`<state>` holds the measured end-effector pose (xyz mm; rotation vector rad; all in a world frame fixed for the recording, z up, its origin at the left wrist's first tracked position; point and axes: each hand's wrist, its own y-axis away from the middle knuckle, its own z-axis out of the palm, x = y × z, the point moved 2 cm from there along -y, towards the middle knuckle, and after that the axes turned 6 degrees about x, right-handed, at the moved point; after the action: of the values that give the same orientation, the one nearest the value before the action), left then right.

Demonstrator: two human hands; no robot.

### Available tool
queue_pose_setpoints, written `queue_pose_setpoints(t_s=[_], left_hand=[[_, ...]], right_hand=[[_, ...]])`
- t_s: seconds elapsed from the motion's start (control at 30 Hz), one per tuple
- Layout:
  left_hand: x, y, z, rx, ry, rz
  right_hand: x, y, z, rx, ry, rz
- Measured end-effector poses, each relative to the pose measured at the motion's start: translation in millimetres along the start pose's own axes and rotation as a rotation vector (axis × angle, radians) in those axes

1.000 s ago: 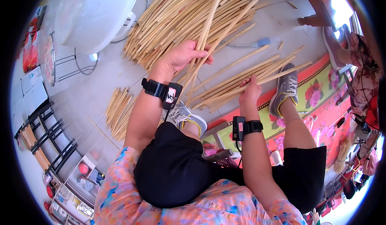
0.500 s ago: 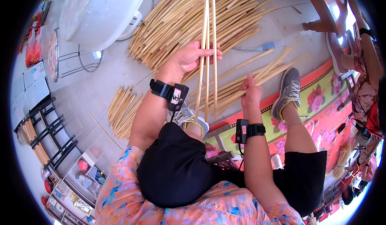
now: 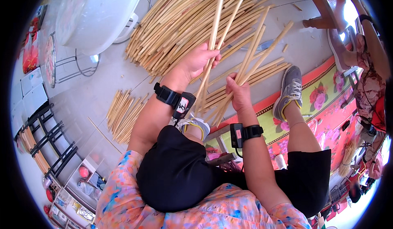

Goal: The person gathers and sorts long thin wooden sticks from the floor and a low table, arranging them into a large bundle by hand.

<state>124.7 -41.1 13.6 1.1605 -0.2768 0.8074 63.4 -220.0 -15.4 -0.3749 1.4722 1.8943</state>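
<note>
My left hand (image 3: 203, 59) is closed around a couple of long pale wooden sticks (image 3: 217, 18), which slant from upper right to lower left. To its right, my right hand (image 3: 238, 92) pinches about three more sticks (image 3: 254, 49) between thumb and fingers, fanned out at their far ends. The lower ends of both sets come close together between my shins and look blurred. Several loose sticks (image 3: 268, 71) lie on the floor behind my right hand. Beyond my left hand spreads a large pile of the same sticks (image 3: 176, 32).
A smaller bundle of shorter sticks (image 3: 123, 116) lies left of my left forearm. A whitish tub (image 3: 96, 20) and a round-topped metal stool (image 3: 52, 61) stand at far left. Flowered cloth (image 3: 317, 102) covers the floor at right. Another person's arm (image 3: 374, 45) shows beside a wooden leg (image 3: 319, 4).
My right hand has moved left, towards my left hand, and its sticks now stand steeper. The sticks in my left hand have tilted to the right at their far ends.
</note>
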Motion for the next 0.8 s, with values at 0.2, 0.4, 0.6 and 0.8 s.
queue_pose_setpoints(t_s=[0.2, 0.4, 0.6, 0.8], left_hand=[[-10.8, 1.9, 17.9, 0.085, -0.522, 0.183], [-39.5, 15.9, 56.3, 0.046, -1.227, 0.354], [-46.4, 9.4, 49.1, -0.175, -0.377, -0.012], [-35.2, 3.3, 25.1, -0.237, -0.001, -0.139]], right_hand=[[-9.2, -2.0, 3.0, 0.005, -0.119, -0.016], [-13.3, -2.7, 9.8, 0.155, -0.146, -0.075], [-9.1, -6.9, -5.4, 0.156, -0.215, -0.066], [-20.2, -8.9, -13.9, -0.005, -0.214, -0.072]])
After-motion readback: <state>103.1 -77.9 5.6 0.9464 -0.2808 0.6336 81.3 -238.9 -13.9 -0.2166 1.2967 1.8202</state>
